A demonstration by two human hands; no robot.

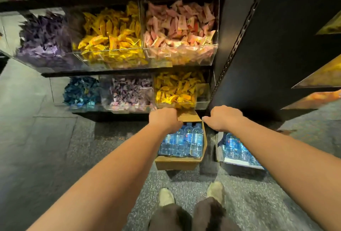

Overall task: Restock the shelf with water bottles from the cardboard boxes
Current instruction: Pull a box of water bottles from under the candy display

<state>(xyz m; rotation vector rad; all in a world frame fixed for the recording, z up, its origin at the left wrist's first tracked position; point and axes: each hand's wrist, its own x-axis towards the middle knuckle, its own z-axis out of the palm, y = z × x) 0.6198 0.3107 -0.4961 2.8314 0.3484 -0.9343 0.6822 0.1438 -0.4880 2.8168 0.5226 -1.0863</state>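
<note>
While the person is standing on the speckled floor [55,138], two pale shoes [166,196] are showing at 6 o'clock, toes pointing toward 12. Just ahead of them, at 12 o'clock, an open cardboard box [177,164] is sitting on the floor, and clear water bottles [186,142] with blue labels are sitting packed tightly inside it. Both bare arms are reaching down to the box's far end. The left hand [165,120] is curling over the rim at 10 o'clock with its knuckles up. Its fingers are hidden below the edge, so it is appearing to grip the cardboard. The right hand [224,118] is closing on the rim's far corner at 2 o'clock, fingertips touching the card. At 3 o'clock from this box, just beside it, a second box [219,149] is holding further bottles [232,144], partly hidden under the right forearm. Beyond the hands, at 12 o'clock, a black shelf [92,73] is carrying clear bins [180,53] of yellow, pink, purple and blue wrapped sweets, rising in tiers.
</note>
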